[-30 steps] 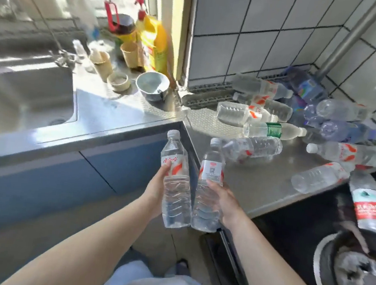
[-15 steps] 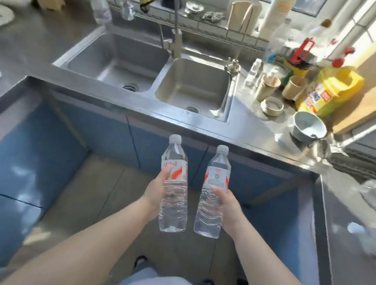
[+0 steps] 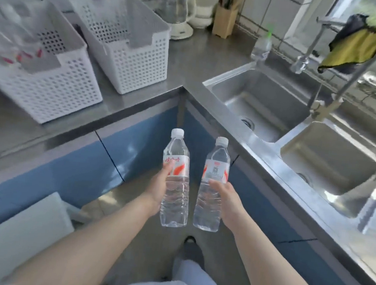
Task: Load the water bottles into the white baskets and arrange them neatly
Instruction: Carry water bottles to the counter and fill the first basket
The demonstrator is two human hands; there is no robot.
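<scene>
Change since earlier frames: I see the view has swung left; the pile of bottles on the counter is gone from sight and two white baskets have come into view, while both bottles stay held upright.
Left hand (image 3: 158, 191): fingers curled round the left bottle (image 3: 175, 182) at mid-body, thumb on the label.
Right hand (image 3: 223, 202): fingers wrapped round the right bottle (image 3: 212, 188) below its label.
Bottles: clear, white-capped, red-and-white labels, side by side, apart, over the floor in front of the counter corner.
Near basket (image 3: 50, 87): on the counter at left, holds blurred bottles with red marks; count unclear.
Far basket (image 3: 135, 61): beside it; I cannot make out its contents.
Sink (image 3: 266, 104): at right, cut off by the frame edge.
</scene>
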